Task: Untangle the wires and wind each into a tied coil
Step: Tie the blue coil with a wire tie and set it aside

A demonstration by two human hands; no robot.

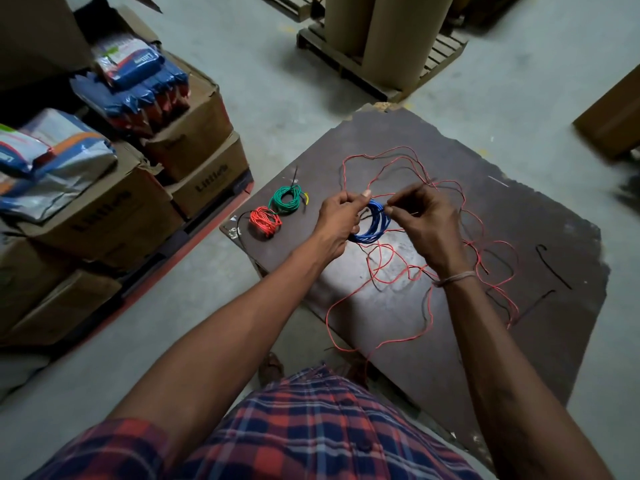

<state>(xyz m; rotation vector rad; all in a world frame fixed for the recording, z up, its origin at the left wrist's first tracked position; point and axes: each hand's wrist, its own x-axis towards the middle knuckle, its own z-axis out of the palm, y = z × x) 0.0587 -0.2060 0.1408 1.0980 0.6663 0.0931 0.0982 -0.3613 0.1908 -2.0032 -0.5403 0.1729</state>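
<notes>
Blue coil — upright, edge-on

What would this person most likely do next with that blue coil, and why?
Probably wrap the pinched end around the blue coil to tie it. The left hand grips the coil, the right hand pinches a wire at it, while the green coil lies finished.

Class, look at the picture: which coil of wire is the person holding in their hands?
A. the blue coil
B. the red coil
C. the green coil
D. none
A: the left hand grips the blue coil, while the green coil and red coil lie on the board.
</notes>
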